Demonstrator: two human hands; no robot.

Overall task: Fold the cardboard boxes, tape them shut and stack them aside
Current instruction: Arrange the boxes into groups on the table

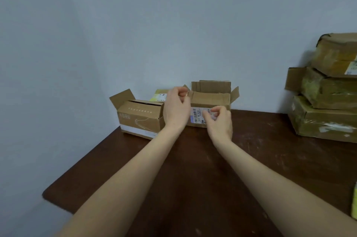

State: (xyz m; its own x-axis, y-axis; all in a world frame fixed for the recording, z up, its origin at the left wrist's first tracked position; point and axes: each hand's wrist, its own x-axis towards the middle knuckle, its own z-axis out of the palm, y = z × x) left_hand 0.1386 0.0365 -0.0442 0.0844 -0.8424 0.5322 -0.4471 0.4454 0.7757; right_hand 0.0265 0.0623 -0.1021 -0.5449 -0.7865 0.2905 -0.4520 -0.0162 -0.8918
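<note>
Cardboard, brown and creased: the labelled box (211, 101) stands at the far edge of the counter (193, 169) against the wall, top open, with its rear flap (210, 87) upright and its right end flap (234, 94) splayed outward. My left grip (176, 109) is curled at the box's left end flap (190, 94); I cannot tell whether the fingers pinch that flap or only sit against it. My right grip (221, 123) is loosely curled in front of the shipping label (198, 115), with nothing visibly held. A second open box (139, 119) stands just beside it on the left, and a stack of taped boxes (324, 105) stands well apart on the right. Assessment: this box is at the folding step, not yet closed. Recommended practice: draw the box toward me first, clear of its neighbour, so that both ends can be reached. Fold the two end flaps down, then the long flaps over them, and press the seam flat and square. Worn creases may spring back, so one grip should hold the seam down. No tape roll is in view.
</note>
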